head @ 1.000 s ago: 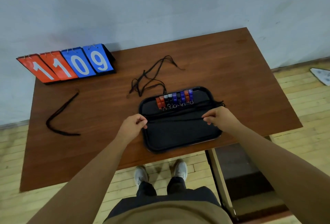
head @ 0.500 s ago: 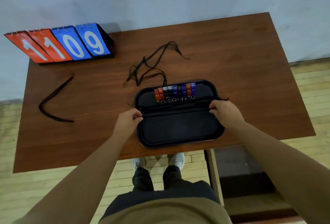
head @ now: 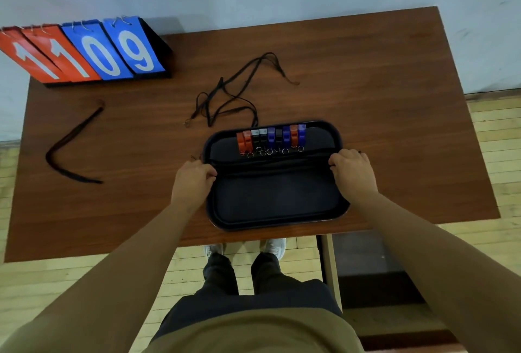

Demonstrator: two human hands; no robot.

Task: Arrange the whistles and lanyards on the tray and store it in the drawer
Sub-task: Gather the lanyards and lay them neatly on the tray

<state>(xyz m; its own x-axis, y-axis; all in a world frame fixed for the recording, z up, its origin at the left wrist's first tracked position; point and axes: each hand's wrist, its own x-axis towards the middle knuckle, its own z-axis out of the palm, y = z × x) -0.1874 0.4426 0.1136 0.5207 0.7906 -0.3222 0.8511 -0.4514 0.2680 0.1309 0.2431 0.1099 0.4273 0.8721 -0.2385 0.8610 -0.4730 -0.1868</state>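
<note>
A black tray [head: 275, 216] lies near the table's front edge. Along its far side stands a row of several whistles [head: 271, 138], orange, black and blue, with small key rings. A black lanyard [head: 270, 167] is stretched flat across the tray's middle. My left hand [head: 191, 180] pinches its left end at the tray's left rim, and my right hand [head: 352, 172] pinches its right end at the right rim. A tangle of black lanyards [head: 234, 93] lies just behind the tray. One more black lanyard [head: 70, 141] lies bent on the table's left side.
A flip scoreboard [head: 84, 51] reading 1109 stands at the table's [head: 394, 113] back left corner against the wall. Under the table's right front sits an open dark drawer [head: 375, 268]. My feet stand on the wooden floor below the front edge.
Both hands slid a little toward the far side with the stretched lanyard, laying it closer to the whistle row. The camera shifted slightly.
</note>
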